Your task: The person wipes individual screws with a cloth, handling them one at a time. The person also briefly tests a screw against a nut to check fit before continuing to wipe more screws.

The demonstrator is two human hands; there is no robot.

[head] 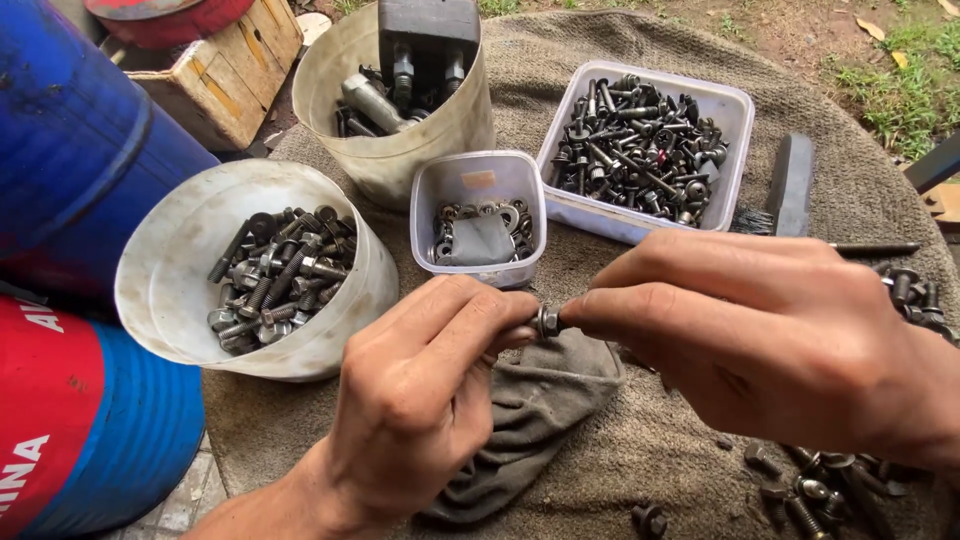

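While tubs beyond our hands hold bolts, a round tub [190,215] left and a square tub [722,112] ahead, our left hand [420,400] and right hand [770,335] pinch one small bolt [547,320] between fingertips above a rag [540,400].

The work goes on outdoors in even daylight. A round table [600,60] draped in coarse brown cloth fills the view. Beyond it, up and to the right, lies bare dirt ground [790,35] with patches of grass [900,100] and fallen leaves. At the far left stands a blue and red drum [70,300], with a wooden crate [225,75] behind it.
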